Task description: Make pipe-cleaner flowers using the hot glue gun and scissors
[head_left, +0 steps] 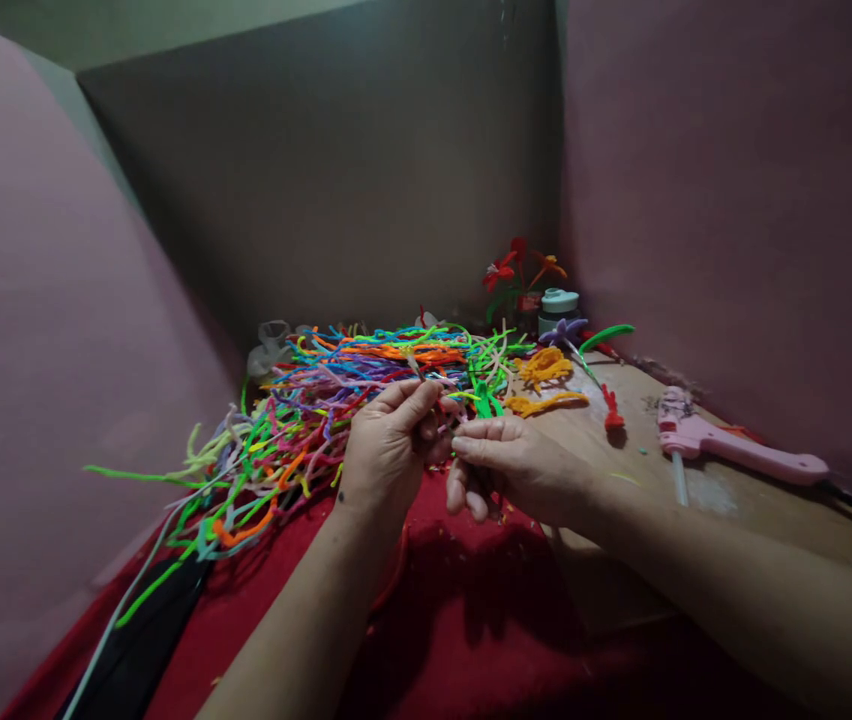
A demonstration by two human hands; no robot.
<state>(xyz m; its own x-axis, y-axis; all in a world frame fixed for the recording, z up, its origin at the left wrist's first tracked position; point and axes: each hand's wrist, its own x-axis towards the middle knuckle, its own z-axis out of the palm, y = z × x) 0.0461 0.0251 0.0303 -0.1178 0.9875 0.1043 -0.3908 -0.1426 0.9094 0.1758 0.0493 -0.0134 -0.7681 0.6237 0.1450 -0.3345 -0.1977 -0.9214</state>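
Side by side in the middle, my left hand (392, 435) and my right hand (508, 462) come together over the near edge of the pipe cleaner pile. The thumb and forefinger of my left hand are pinched; a small thin piece sticks up above them, too small to name. My right hand also pinches with thumb and forefinger, its other fingers curled below, and what it grips is not clear. A large heap of many-coloured pipe cleaners (313, 405) lies behind and left of my hands.
At right, a pink glue gun (748, 452) lies on a brown board (756, 510), near a red fuzzy piece (611, 408) and orange bundles (546, 368). Behind stand red flowers (499, 272) and a bottle (559, 308). Red cloth (456, 620) covers the front.
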